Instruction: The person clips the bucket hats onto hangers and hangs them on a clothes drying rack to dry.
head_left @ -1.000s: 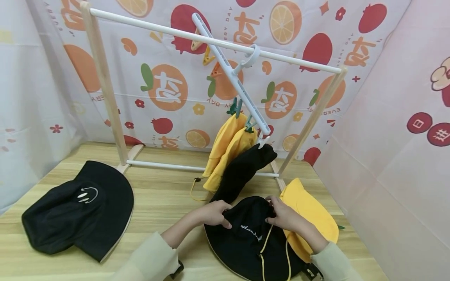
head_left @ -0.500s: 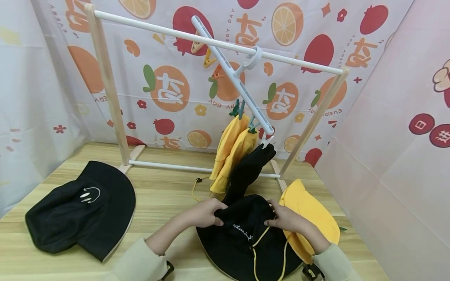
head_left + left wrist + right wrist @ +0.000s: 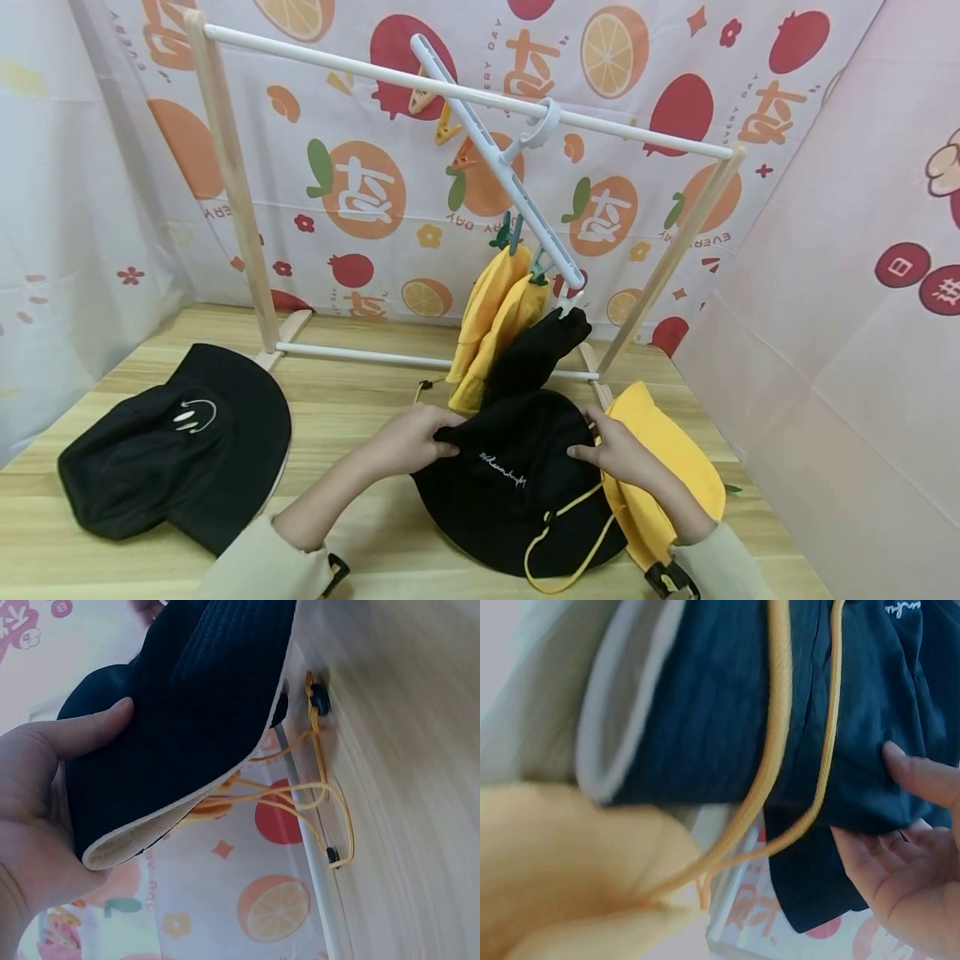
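A black wide-brimmed hat (image 3: 517,508) with white script stitching is stretched between my two hands, its brim toward me. My left hand (image 3: 420,440) pinches its left side, thumb on top; the left wrist view shows the folded black cloth (image 3: 195,697) with a pale-edged brim. On the other side my right hand (image 3: 622,450) grips the crown, thumb on the outside and fingers underneath in the right wrist view. A yellow cord (image 3: 573,502) with a dark toggle loops down across the brim. Right behind hangs another black hat (image 3: 536,350), clipped to a pale blue hanger (image 3: 498,158).
Two yellow hats (image 3: 491,325) hang clipped beside the black one. The hanger hooks over the white bar (image 3: 337,62) of a wooden rack. A yellow hat (image 3: 663,458) lies under my right forearm. A black smiley hat (image 3: 172,450) lies on the table at left.
Both hands have kept hold of the black hat. It has risen slightly and shifted left, with the left hand moving left and up. The cord now hangs in a wider loop.
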Available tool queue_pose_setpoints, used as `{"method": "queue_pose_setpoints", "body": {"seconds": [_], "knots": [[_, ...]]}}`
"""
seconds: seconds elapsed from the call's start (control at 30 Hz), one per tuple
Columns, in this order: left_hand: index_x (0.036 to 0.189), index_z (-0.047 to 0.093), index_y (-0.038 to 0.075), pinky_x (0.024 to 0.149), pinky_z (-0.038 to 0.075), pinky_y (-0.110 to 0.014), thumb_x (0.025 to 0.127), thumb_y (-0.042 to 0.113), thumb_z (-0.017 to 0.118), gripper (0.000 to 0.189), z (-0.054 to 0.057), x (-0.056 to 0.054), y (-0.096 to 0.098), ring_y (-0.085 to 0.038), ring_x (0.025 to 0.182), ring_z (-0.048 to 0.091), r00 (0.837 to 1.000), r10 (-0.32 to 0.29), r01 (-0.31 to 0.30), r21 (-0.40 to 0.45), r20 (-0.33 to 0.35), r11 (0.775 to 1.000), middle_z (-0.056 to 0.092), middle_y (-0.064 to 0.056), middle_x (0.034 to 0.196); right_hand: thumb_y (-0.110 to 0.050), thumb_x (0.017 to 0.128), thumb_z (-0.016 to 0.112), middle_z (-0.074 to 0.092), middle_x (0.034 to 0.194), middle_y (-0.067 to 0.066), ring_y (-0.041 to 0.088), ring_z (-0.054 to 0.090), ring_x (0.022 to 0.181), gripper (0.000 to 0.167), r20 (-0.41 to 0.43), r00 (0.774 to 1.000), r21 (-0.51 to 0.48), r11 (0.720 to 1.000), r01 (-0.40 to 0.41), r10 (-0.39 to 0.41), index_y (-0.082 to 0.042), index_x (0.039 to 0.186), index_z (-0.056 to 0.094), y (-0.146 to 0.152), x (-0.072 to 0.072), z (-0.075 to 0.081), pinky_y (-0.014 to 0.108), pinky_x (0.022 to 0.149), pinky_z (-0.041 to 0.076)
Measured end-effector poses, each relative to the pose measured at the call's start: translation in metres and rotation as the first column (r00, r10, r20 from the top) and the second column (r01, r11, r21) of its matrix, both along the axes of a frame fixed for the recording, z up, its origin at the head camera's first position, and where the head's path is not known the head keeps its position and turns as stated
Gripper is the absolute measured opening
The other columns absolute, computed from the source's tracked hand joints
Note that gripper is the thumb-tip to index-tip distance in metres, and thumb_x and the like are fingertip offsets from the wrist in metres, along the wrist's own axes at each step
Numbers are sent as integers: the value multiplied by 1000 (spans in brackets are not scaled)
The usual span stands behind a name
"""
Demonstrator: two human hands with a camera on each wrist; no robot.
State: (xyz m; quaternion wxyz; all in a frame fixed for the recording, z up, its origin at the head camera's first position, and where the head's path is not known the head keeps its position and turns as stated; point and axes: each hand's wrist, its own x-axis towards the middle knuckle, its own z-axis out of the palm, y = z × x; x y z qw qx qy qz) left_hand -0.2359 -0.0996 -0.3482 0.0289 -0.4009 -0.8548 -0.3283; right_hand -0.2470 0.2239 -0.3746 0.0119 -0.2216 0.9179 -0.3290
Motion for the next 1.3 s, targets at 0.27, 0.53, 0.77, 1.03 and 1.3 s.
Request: {"method": "queue_pose_setpoints", "body": {"seconds": [0.27,0.53,0.77,1.03,1.3], "knots": [[93,64,14,75,45,-33,81,7,68,14,2,-2,-9,-8,80,55,993,0,3,-24,121,1000,60,10,83,0,85,62,55,87,2,17,52,77,23,-65,998,-161,987,-13,2,-3,103,49,-21,10,10,31,69,43],[120,55,8,84,42,-39,83,22,68,41,2,-2,-7,-16,98,54,966,15,-35,73,258,997,59,0,106,3,86,60,55,92,-1,16,52,83,22,-158,979,-232,959,-161,126,-10,101,50,-41,22,26,32,73,43],[119,59,9,86,42,-38,83,20,69,39,0,-3,-16,-19,101,53,965,-35,-28,234,259,972,60,-2,109,2,87,59,56,92,-2,16,53,83,20,-210,961,-226,947,-227,180,-11,99,49,-59,30,40,30,73,43],[113,62,8,82,45,-31,84,16,68,30,13,-1,-36,-14,95,56,962,-117,47,275,245,960,63,1,103,3,84,63,57,94,-2,14,53,84,26,-284,928,-178,938,-298,241,-11,100,49,-74,30,48,30,73,45],[104,64,8,73,47,-29,85,17,67,21,29,6,-61,-13,82,58,961,-138,82,228,238,970,64,2,92,-3,86,63,58,102,0,11,56,92,32,-172,918,-72,925,-373,356,-11,112,46,-88,28,54,28,77,46]]}}
